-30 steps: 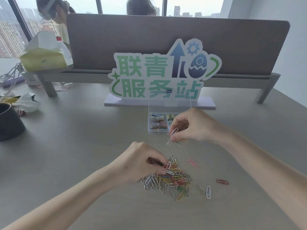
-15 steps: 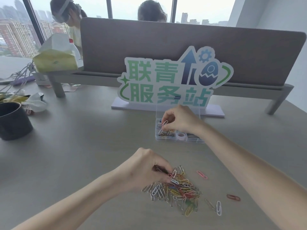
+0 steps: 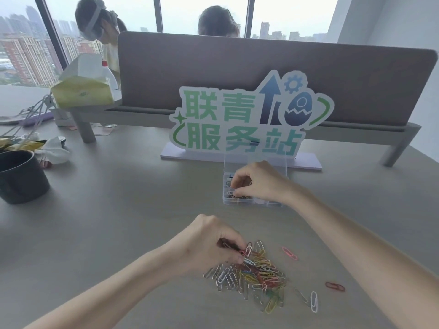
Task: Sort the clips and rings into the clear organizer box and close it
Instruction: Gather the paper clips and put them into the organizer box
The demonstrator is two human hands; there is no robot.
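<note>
The right hand (image 3: 257,182) reached into the clear organizer box (image 3: 251,202) at twelve o'clock, fingers curled; what it held could not be told. The left hand (image 3: 211,244) pinched a pink clip (image 3: 247,249) atop the clip pile (image 3: 255,275) at six o'clock on the surface (image 3: 114,222).

left hand (image 3: 209,243): bare, no rings | right hand (image 3: 259,184): bare | forearms: uncovered, no sleeves visible
</note>
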